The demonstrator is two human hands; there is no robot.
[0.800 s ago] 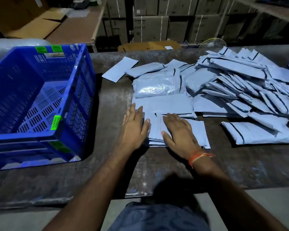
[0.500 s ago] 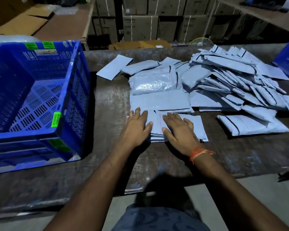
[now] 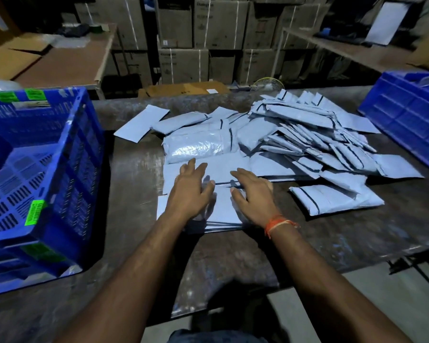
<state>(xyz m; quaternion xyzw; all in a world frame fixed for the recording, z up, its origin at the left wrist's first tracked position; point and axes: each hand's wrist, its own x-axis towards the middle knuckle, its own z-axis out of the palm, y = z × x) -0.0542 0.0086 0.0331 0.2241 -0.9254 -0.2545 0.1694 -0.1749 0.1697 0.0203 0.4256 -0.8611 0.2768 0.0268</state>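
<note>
A small stack of flat grey mailer bags (image 3: 223, 206) lies on the dark table (image 3: 134, 174) in front of me. My left hand (image 3: 190, 191) rests flat on its left part, fingers straight and pointing away. My right hand (image 3: 254, 194), an orange thread round its wrist, lies flat on the stack's right part with fingers spread. Behind the stack sits a shiny filled grey parcel (image 3: 198, 147), and to the right spreads a heap of several grey mailer parcels (image 3: 315, 142).
A large blue perforated crate (image 3: 37, 184) stands on the table's left side. A second blue crate (image 3: 406, 117) sits at the right edge. One folded parcel (image 3: 332, 196) lies apart at the right. Cardboard boxes (image 3: 183, 45) are stacked behind the table.
Both hands have slid a little further away over the flat stack, the right hand spreading its fingers. The view has shifted, bringing the right blue crate into sight.
</note>
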